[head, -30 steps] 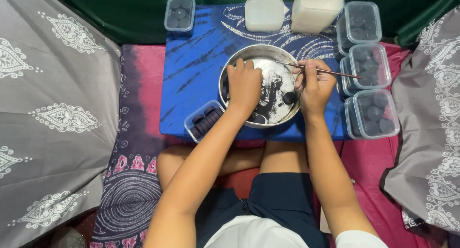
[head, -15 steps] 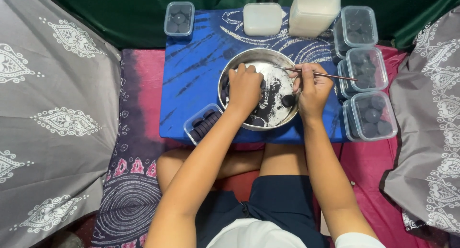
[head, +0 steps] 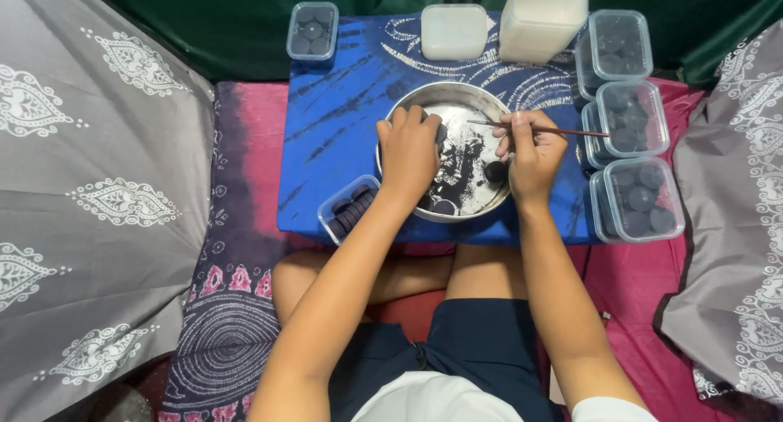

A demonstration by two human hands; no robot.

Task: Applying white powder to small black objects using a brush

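A round metal bowl [head: 457, 98] with white liquid and dark round biscuits sits on a blue patterned cloth [head: 342, 120]. My left hand [head: 408, 149] rests over the bowl's left half, fingers curled on a dark biscuit at its fingertips. My right hand [head: 532, 153] hovers over the bowl's right edge and grips a thin stick [head: 563, 130] that points right. A single dark biscuit [head: 495, 171] lies in the bowl just left of that hand. An open small tub of stacked biscuits [head: 349, 210] sits by my left wrist.
Three clear lidded tubs of dark biscuits [head: 638, 198] stand along the right; another [head: 312, 30] is at the back left. A white lidded tub [head: 453, 30] and a tall white container [head: 542, 18] stand behind the bowl. Grey patterned cushions [head: 90, 185] flank both sides.
Both hands have stayed over the bowl with only small shifts. The stick remains in my right hand, still pointing right.
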